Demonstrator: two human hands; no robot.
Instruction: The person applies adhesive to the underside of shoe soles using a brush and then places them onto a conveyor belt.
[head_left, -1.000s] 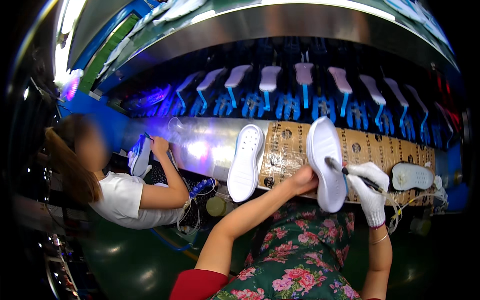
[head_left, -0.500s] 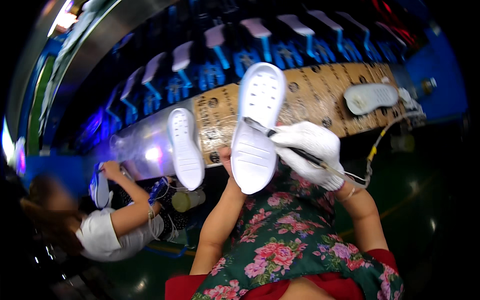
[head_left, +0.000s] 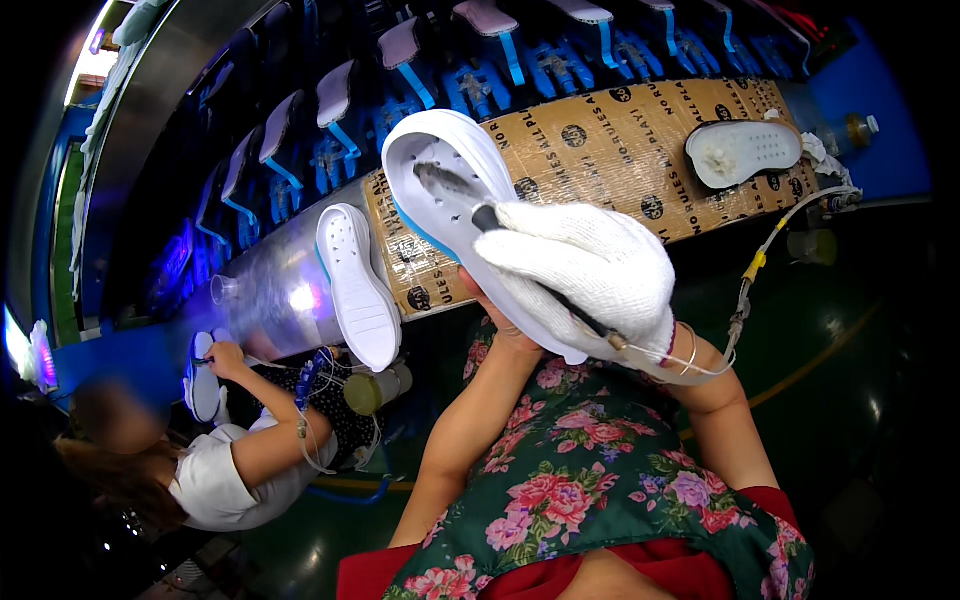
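Observation:
My left hand (head_left: 505,325) is closed under a white shoe sole (head_left: 425,215) and holds it up, tilted, above the bench. The sole's hollow inner face, with small holes, faces me. My right hand (head_left: 595,270), in a white knitted glove, grips a thin brush (head_left: 450,184). Its dark bristles lie against the inside of the sole's wide far end. A tube (head_left: 735,325) runs from the brush handle past my right wrist. The gloved fingers cover part of the sole's near half. A second white sole (head_left: 357,285) rests face up at the left, across the bench edge.
Taped brown cardboard (head_left: 600,140) covers the bench. A pale, sole-shaped piece (head_left: 750,152) with a whitish clump lies at its right end. Behind stands a rack of blue holders (head_left: 475,90) bearing insole-shaped pieces. At left, a co-worker (head_left: 250,465) handles a blue-and-white shoe (head_left: 203,385).
The held sole has turned and shifted left, tilting more on its side. The brush has moved left with my right hand and now touches the inside of the far end.

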